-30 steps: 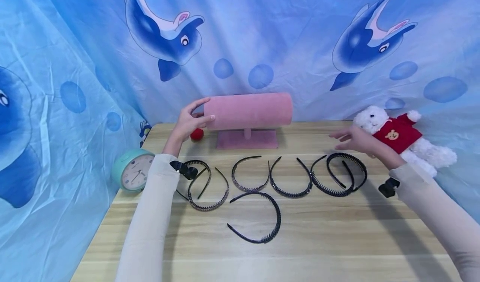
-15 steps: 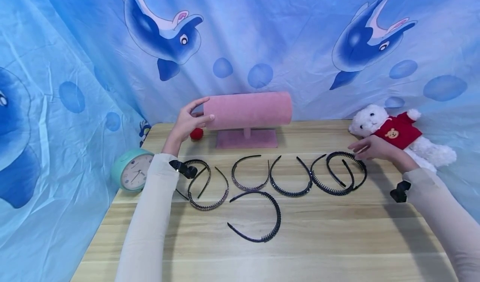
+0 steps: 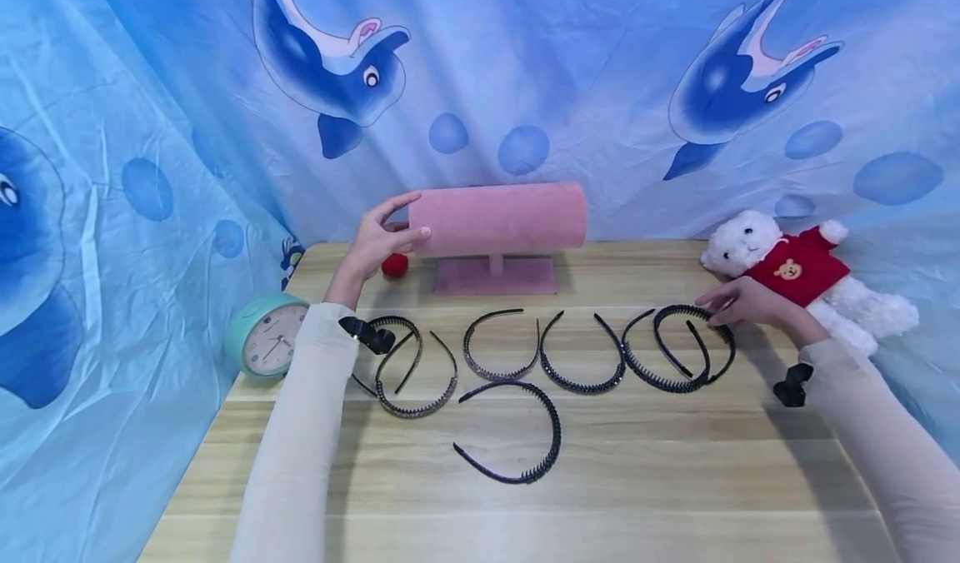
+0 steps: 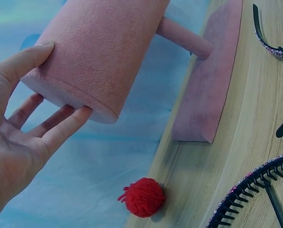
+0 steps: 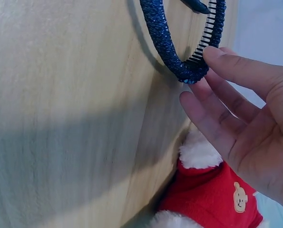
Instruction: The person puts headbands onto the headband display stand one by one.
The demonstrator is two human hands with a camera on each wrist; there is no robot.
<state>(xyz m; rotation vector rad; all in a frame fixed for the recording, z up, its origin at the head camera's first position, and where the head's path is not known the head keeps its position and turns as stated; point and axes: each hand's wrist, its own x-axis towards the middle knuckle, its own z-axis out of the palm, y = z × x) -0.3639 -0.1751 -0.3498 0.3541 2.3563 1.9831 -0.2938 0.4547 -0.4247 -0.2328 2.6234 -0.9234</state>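
A pink velvety roll stand [image 3: 498, 220] stands at the back of the table. My left hand [image 3: 371, 245] holds its left end, thumb on the roll's side and fingertips at the end face, as the left wrist view [image 4: 24, 137] shows. At the right, my right hand [image 3: 753, 306] pinches a dark glittery toothed headband [image 5: 162, 42] between thumb and fingers. That headband overlaps another black headband [image 3: 667, 386]. Several more headbands lie across the table, among them a black one [image 3: 558, 438] in front and a purplish one [image 3: 420, 415] by my left sleeve.
A white plush bear in a red sweater [image 3: 795, 267] lies just behind my right hand. A red yarn ball [image 4: 143, 197] sits below my left hand. The mint alarm clock [image 3: 270, 338] stands at the table's left edge, with blue dolphin cloth [image 3: 480, 72] behind.
My right hand has moved right and down from above the table to the rightmost headband and now pinches it. My left hand stays at the roll's end.
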